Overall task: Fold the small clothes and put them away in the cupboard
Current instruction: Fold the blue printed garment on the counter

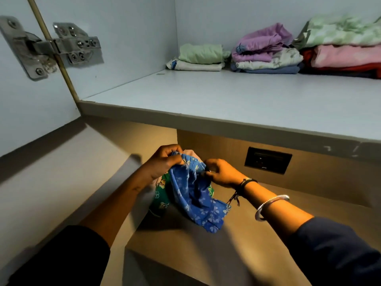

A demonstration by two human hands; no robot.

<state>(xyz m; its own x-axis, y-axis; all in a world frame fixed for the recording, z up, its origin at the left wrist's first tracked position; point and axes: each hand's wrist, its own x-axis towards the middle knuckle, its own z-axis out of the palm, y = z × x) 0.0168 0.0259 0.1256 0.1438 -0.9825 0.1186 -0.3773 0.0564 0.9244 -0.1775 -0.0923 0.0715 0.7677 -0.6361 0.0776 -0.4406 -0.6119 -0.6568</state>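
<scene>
I see the cupboard shelf (226, 104) wide across the top, folded stacks (266, 50) lined along its back; below it, over the wooden ledge (257, 234), the blue flowered garment (195, 195) hangs bunched against a green printed piece (161, 200); left hand (165, 162) curled round its gathered waistband; right hand (221, 172) pinching the band's other end; silver bangle (270, 205) on that wrist.

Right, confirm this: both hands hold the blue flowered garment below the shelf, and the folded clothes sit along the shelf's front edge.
The folded clothes sit at the back of the shelf, against the rear wall, not along its front edge, as the head view shows. The left hand and right hand do hold the blue flowered garment below the shelf.
</scene>
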